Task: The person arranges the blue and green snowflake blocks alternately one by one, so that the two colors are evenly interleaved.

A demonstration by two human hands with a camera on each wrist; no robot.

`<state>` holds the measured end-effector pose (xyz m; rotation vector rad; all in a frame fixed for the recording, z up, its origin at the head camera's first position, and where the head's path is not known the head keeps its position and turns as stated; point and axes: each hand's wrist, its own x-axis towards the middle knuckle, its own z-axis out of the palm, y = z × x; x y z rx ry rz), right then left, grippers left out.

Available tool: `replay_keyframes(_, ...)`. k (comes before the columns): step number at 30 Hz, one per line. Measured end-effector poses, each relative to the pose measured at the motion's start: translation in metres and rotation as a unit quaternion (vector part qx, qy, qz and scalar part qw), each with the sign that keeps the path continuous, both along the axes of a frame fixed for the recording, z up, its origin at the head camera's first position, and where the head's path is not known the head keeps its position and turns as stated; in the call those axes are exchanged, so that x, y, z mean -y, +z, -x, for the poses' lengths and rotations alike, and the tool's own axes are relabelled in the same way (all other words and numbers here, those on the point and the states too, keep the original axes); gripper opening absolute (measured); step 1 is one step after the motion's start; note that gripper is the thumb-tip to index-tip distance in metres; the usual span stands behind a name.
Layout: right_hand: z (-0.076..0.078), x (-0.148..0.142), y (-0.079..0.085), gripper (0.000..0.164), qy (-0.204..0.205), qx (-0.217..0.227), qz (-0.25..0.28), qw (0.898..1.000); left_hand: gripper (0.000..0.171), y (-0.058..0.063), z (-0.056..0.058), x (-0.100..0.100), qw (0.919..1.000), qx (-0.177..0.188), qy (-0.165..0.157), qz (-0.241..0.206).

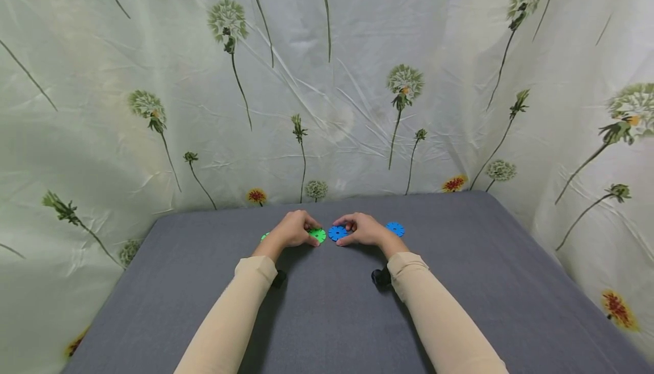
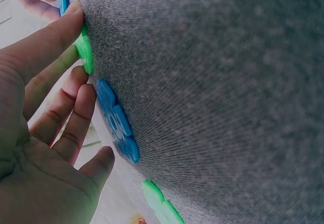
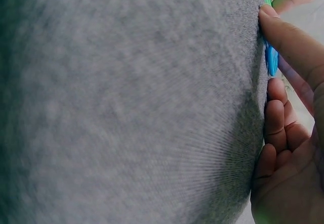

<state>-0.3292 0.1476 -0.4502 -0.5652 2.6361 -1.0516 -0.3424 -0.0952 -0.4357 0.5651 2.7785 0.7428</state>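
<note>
Two green discs (image 1: pixel 319 235), perhaps three blue (image 1: pixel 334 234)

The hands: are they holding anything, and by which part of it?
The left hand pinches a green disc, and the right hand a blue disc, each by its near and far edges.

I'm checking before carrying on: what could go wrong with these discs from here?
The green, round, notched plastic disc in the left hand and the blue, round, notched plastic disc in the right hand are close together, so they might bump. Both look thin and are held near their edges, so either grip could slip. Another blue, notched plastic disc lies close to the left hand's fingers, which might nudge it.
</note>
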Motion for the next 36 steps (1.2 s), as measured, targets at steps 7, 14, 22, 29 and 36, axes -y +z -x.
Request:
replay_keyframes(7, -0.0010, 0.0003, -0.0001, 0.049, -0.001, 0.001, 0.003, 1.000, 0.042, -0.0003, -0.0005, 0.0001, 1.0000, -0.003, -0.001, -0.002)
replay_keyframes(14, -0.0011, 0.0010, -0.0004, 0.050, 0.004, 0.000, 0.005, 1.000, 0.042, 0.0011, -0.0011, -0.0001, 1.0000, -0.001, 0.000, -0.001)
replay_keyframes(22, -0.0011, 0.0003, -0.0012, 0.049, 0.006, 0.006, 0.003, 1.000, 0.042, 0.0018, -0.0016, -0.0006, 1.0000, -0.003, -0.002, 0.003)
replay_keyframes(29, -0.0012, 0.0009, -0.0008, 0.050, 0.009, 0.009, 0.000, 1.000, 0.041, 0.0010, -0.0014, 0.0012, 0.9999, -0.007, -0.009, -0.007)
replay_keyframes(36, 0.0006, 0.0006, -0.0023, 0.050, 0.007, 0.008, 0.000, 1.000, 0.040, 0.0000, -0.0005, 0.0018, 0.9999, -0.010, -0.010, -0.007)
